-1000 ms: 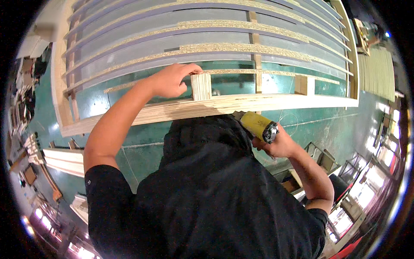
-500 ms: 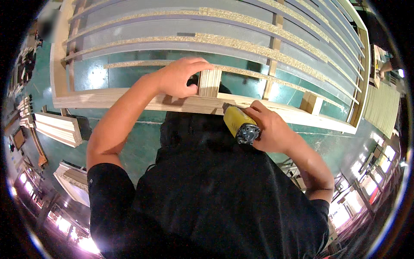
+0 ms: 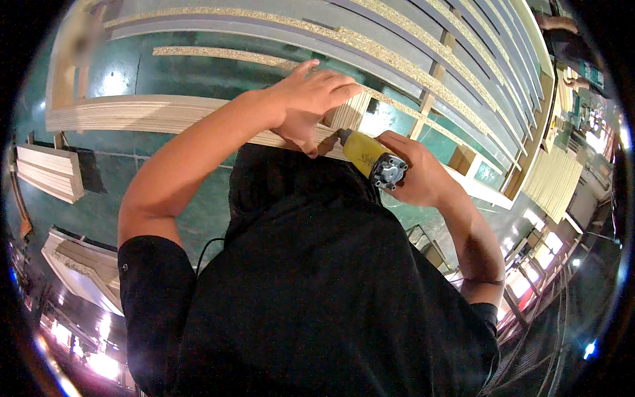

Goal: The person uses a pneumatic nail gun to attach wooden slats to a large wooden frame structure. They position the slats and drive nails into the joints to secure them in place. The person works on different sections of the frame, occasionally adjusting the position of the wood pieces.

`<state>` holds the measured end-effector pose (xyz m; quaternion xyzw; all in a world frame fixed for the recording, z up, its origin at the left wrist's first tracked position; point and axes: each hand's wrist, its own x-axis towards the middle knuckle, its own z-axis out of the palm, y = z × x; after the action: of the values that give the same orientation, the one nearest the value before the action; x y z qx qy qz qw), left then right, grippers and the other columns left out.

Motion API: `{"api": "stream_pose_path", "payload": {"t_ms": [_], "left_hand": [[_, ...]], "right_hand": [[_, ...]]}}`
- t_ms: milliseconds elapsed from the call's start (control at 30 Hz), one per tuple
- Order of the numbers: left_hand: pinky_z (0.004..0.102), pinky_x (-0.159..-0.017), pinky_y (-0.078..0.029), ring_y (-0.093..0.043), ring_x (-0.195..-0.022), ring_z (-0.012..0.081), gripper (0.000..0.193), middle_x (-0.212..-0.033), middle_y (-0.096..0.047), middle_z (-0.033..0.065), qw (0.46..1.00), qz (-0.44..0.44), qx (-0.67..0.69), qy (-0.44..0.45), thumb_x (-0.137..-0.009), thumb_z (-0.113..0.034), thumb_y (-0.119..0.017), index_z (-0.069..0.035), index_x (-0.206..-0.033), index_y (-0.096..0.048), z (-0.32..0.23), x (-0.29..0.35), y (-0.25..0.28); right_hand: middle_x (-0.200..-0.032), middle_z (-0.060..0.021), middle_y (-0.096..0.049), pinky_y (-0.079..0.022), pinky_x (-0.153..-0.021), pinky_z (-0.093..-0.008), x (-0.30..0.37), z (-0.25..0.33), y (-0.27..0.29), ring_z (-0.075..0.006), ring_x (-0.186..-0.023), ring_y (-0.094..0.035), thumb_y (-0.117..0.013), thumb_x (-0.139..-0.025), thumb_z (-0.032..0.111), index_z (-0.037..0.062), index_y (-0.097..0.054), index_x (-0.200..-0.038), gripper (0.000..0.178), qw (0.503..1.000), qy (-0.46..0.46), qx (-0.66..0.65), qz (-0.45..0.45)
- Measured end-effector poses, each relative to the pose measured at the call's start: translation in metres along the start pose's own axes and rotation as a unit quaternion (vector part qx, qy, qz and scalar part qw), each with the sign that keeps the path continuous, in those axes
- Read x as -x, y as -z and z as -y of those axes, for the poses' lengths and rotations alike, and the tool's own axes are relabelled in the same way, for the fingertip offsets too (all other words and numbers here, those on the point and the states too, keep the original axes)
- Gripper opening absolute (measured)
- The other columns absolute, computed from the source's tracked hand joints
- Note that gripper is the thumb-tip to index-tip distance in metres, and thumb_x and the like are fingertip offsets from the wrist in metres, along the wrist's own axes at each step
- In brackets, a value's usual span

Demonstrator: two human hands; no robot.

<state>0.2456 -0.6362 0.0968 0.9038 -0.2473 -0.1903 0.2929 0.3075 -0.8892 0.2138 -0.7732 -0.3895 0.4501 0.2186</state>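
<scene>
In my right hand [image 3: 418, 173] is a yellow nail gun [image 3: 362, 153], my fingers closed round its handle. Its dark nose meets the near wooden rail [image 3: 152, 114] of a large frame, close to a short wood block [image 3: 352, 111]. That block stands against the rail's inner side, partly covered by my left hand [image 3: 311, 99]. The left fingers are spread and raised over the rail, and the thumb points down along its near side. Whether the left palm touches the wood I cannot tell.
Long chipboard strips [image 3: 390, 49] cross the frame beyond my hands. Another wood block [image 3: 463, 161] sits farther right along the rail. Stacked timber [image 3: 49, 172] lies on the green floor at left, a pale stack of boards [image 3: 554, 182] at right. Another person's arm [image 3: 559, 24] shows at far right.
My left hand has loosened from the block, its fingers spreading and shifting right. The nail gun's nose stays by the block. The whole view has tilted, with the frame's right side lower.
</scene>
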Motion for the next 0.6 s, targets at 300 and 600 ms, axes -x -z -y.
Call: {"api": "stream_pose_path", "payload": {"t_ms": [300,600], "left_hand": [[0.0637,-0.122,-0.023,-0.038,-0.147,0.0339,0.141,-0.158,-0.039,0.0116,0.998,-0.054,0.034,-0.026,-0.042,-0.044,-0.099,-0.014,-0.16,-0.027,0.005,0.0014,-0.0097],[0.0629,-0.122,-0.022,-0.038,-0.147,0.0348,0.143,-0.158,-0.039,0.0133,0.998,-0.051,0.032,-0.027,-0.041,-0.044,-0.1,-0.015,-0.161,-0.027,0.0054,0.0008,-0.0097]], "right_hand": [[-0.105,-0.019,-0.064,-0.054,-0.088,-0.0449,-0.0038,0.0069,-0.0009,-0.0422,-0.099,-0.065,-0.072,-0.071,0.007,0.0001,-0.062,-0.12,0.051,1.0,-0.015,-0.004,-0.001],[-0.102,-0.0197,-0.065,-0.055,-0.088,-0.045,-0.0068,0.0112,-0.0008,-0.0416,-0.098,-0.067,-0.077,-0.073,0.011,0.0,-0.063,-0.118,0.048,1.0,-0.004,0.012,-0.007]]}}
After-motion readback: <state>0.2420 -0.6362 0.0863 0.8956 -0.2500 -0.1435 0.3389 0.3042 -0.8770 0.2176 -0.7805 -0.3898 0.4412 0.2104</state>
